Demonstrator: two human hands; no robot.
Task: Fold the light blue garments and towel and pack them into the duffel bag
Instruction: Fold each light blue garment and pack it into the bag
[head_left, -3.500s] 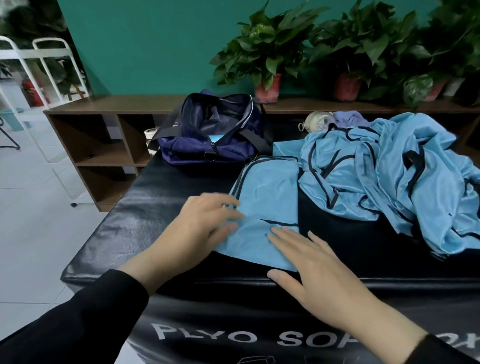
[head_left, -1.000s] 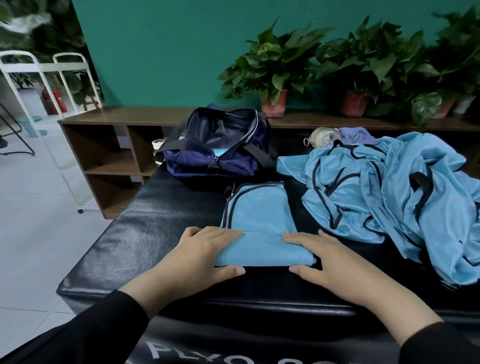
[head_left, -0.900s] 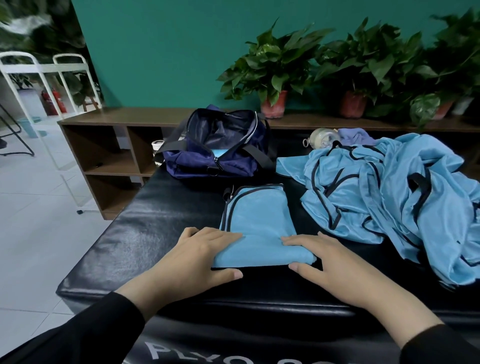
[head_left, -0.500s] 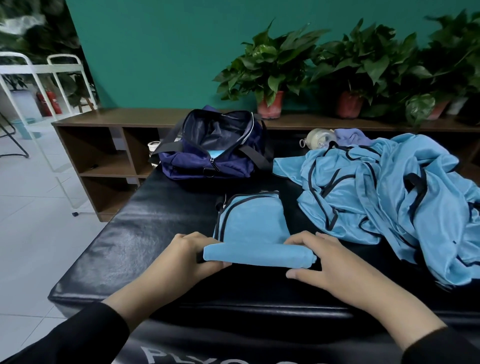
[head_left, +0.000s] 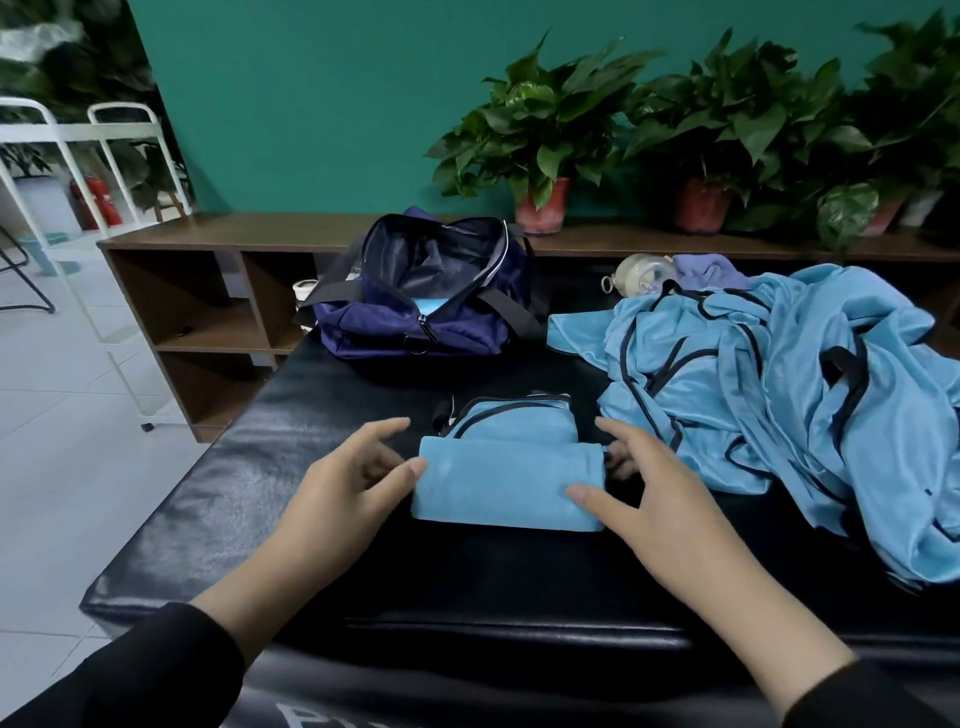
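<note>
A teal wall (head_left: 322, 104) backs a long brown wooden shelf unit (head_left: 208, 291) topped with potted plants (head_left: 540, 135), while white metal racks (head_left: 78, 135) and a red fire extinguisher (head_left: 96, 200) stand on pale floor tiles (head_left: 67, 441).

Black padded bench (head_left: 218, 499) — folded blue garment (head_left: 506, 483), open duffel bag (head_left: 431, 296), heaped blue garments (head_left: 789, 395)

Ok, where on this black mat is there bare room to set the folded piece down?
Bare mat lies left of the folded cloth, up to the duffel bag, and along the near edge before both hands. The right side is crowded by the blue garment pile.
</note>
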